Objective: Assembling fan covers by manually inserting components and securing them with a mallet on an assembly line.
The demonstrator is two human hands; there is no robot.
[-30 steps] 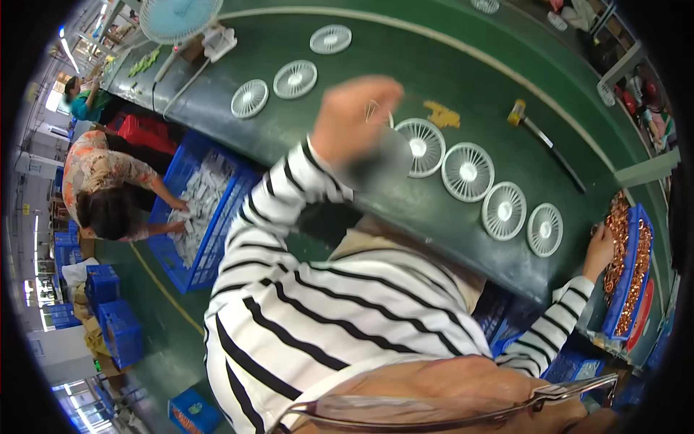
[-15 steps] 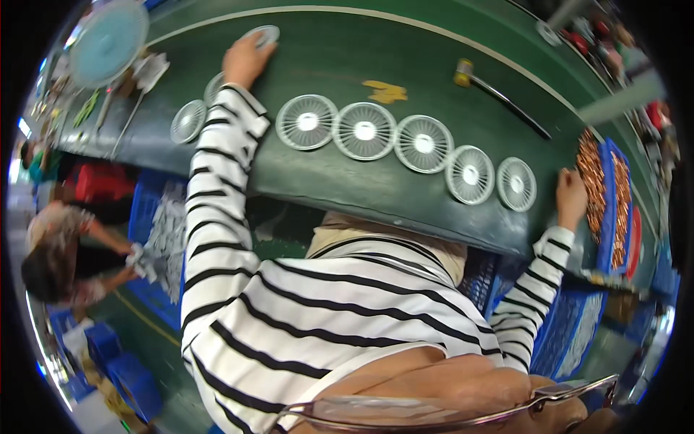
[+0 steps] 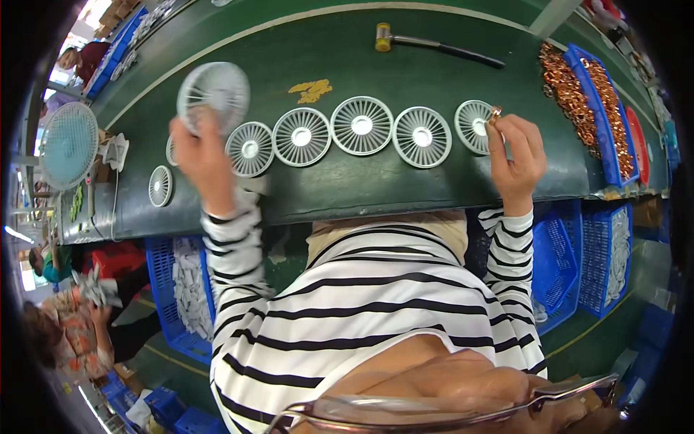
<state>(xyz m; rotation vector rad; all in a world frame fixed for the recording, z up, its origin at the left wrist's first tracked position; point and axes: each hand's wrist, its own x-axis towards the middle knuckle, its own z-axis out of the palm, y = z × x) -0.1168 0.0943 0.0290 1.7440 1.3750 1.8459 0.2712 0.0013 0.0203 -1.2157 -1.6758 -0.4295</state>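
Note:
My left hand (image 3: 205, 168) grips a round, grey-white spoked disc (image 3: 223, 81) and holds it up above the left part of the green bench; the disc is slightly blurred. Between the fingertips of my right hand (image 3: 519, 155) is a small, shiny copper-coloured ring-like piece (image 3: 496, 111), its exact shape partly hidden. Close beside those fingers lies a spoked disc (image 3: 473, 129) at the right end of a row. The row runs leftward with several more discs, among them a middle one (image 3: 362, 126). A smaller-looking disc (image 3: 160, 186) lies near the bench's left front edge.
A yellow-headed hammer (image 3: 441, 48) lies across the bench's far side. At right, loose copper-coloured pieces (image 3: 567, 90) lie beside a blue tray (image 3: 603, 119) of more. A teal fan (image 3: 69, 145) stands far left. Blue crates (image 3: 170, 289) sit below; a co-worker (image 3: 69, 325) works lower left.
My left hand has drawn nearer with a disc raised in it. From beside the copper pieces, my right hand has moved left to the row's end disc, a copper-coloured piece now showing in its fingers.

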